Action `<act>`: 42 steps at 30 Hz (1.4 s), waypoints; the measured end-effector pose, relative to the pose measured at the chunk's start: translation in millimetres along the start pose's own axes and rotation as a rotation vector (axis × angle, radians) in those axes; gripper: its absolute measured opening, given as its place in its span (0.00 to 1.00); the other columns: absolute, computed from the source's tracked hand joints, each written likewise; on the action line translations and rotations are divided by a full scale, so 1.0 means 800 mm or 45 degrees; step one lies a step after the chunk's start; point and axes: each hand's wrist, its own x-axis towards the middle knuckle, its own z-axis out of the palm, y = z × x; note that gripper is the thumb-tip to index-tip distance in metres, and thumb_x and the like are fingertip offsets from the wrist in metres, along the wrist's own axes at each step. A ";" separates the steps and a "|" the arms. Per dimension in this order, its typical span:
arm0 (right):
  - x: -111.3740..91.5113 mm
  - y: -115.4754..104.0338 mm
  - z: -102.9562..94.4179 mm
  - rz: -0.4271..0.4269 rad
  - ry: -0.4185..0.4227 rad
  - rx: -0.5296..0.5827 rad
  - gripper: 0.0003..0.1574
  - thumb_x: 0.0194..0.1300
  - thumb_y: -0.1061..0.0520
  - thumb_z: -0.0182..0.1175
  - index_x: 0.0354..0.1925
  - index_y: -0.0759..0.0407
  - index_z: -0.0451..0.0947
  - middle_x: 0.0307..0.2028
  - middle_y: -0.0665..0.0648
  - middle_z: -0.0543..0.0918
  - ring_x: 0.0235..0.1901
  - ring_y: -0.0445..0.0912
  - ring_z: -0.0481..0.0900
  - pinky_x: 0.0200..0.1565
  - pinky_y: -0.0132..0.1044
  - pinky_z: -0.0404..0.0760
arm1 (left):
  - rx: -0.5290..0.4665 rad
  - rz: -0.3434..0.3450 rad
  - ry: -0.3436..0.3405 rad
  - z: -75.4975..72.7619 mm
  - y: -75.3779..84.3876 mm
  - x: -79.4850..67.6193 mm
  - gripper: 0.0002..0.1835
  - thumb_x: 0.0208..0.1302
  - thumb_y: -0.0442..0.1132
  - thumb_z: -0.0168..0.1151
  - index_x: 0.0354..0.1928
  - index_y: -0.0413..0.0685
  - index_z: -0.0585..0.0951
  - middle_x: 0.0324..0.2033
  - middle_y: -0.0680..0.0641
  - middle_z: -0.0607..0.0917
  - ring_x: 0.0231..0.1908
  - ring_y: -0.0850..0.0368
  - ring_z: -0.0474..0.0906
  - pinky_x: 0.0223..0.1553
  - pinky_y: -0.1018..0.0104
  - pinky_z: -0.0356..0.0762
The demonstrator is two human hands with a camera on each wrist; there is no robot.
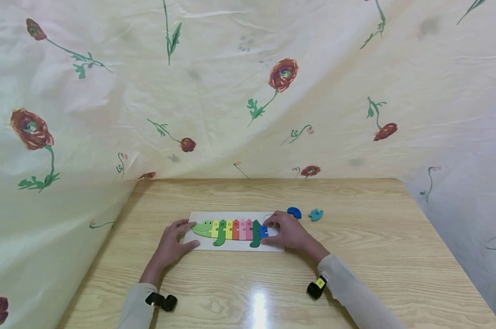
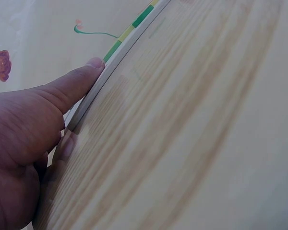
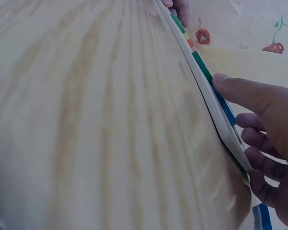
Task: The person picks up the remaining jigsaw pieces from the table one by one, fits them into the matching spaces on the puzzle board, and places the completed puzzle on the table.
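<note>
A pale wooden puzzle board [image 1: 231, 246] lies on the table, bearing a crocodile of coloured pieces with a green head [image 1: 204, 228] at the left. My left hand [image 1: 171, 244] holds the board's left end, its thumb [image 2: 81, 82] lying on the board's face near the front edge. At the tail side, my right hand [image 1: 290, 232] pinches a blue puzzle piece [image 1: 263, 231] between thumb and fingers, beside a dark green leg piece [image 1: 255, 235]. That blue piece lies on or just over the board; whether it is seated cannot be told.
Two loose pieces, one dark blue [image 1: 294, 212] and one teal [image 1: 315, 214], lie beyond the right hand on the wooden table [image 1: 215, 283]. A flowered cloth [image 1: 223, 91] hangs behind the table and along both sides.
</note>
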 end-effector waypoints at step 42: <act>-0.056 0.073 -0.119 0.084 0.396 -0.096 0.33 0.60 0.44 0.75 0.56 0.62 0.84 0.44 0.63 0.83 0.43 0.58 0.79 0.38 0.44 0.76 | -0.018 -0.007 -0.011 0.000 0.002 -0.001 0.38 0.58 0.51 0.77 0.70 0.52 0.76 0.74 0.39 0.65 0.72 0.35 0.57 0.71 0.33 0.56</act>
